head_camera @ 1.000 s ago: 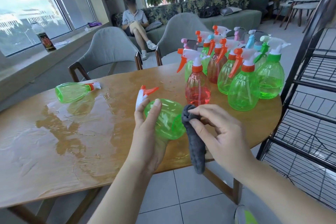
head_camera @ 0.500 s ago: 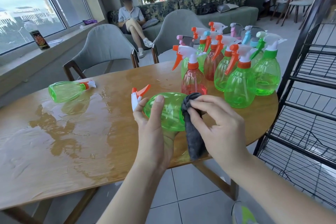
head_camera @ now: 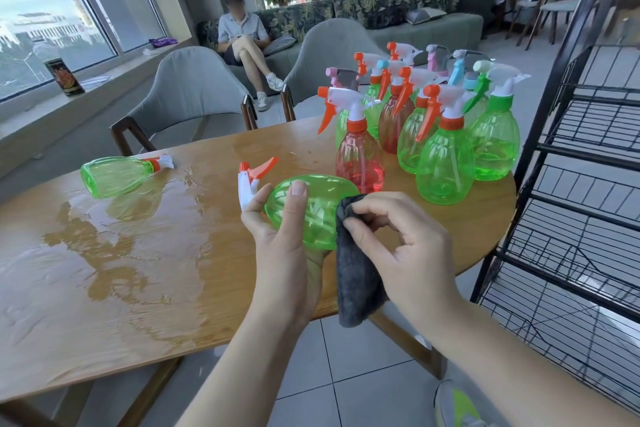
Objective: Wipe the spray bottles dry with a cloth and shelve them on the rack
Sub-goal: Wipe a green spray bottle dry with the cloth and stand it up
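My left hand (head_camera: 282, 253) grips a green spray bottle (head_camera: 317, 208) held sideways above the table's front edge, its white and orange trigger head (head_camera: 251, 180) pointing left. My right hand (head_camera: 405, 253) pinches a dark grey cloth (head_camera: 356, 281) against the bottle's right end; the cloth hangs down below the table edge. Several upright green and red spray bottles (head_camera: 443, 163) stand in a cluster at the table's far right. Another green bottle (head_camera: 116, 175) lies on its side at the left. The black wire rack (head_camera: 575, 218) stands to the right.
The wooden table (head_camera: 156, 270) is wet, with puddles across its left and middle. Two grey chairs (head_camera: 187, 94) stand behind it. A person sits on a sofa (head_camera: 242, 35) at the back. A dark can (head_camera: 64, 76) rests on the windowsill.
The view has tilted slightly. My right hand has shifted the cloth along the right end of the held bottle, and the bottle has turned a little in my left hand.
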A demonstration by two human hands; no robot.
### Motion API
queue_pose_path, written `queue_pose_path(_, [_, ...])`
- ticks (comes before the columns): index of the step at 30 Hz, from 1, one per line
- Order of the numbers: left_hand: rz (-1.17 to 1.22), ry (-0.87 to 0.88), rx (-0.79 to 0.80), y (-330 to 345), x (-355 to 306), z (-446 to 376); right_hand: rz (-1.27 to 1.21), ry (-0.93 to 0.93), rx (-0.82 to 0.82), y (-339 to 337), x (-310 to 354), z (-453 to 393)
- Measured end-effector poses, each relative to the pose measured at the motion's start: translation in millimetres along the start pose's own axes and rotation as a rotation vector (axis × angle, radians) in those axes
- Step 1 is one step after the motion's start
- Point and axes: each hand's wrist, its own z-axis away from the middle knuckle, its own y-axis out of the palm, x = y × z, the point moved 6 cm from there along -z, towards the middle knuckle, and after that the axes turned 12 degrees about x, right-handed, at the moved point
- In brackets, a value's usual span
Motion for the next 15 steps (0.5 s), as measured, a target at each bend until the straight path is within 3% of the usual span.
queue_pose_path(4, [-0.021,0.020,0.039,2,1,1,0.015,0.019,-0.092,-3,-7,-3])
queue_pose_path(9, [-0.130,0.026,0.033,-1,-1,1,-0.047,0.134,-0.086,-5,-26,-9])
queue_pose_path(12, [-0.472,0.053,0.074,-11,-7,0,-0.088,0.217,-0.090,-16,-38,-12])
queue_pose_path(15, [-0.850,0.161,0.178,-15,-16,-3,-0.050,0.171,-0.095,-29,-35,-18])
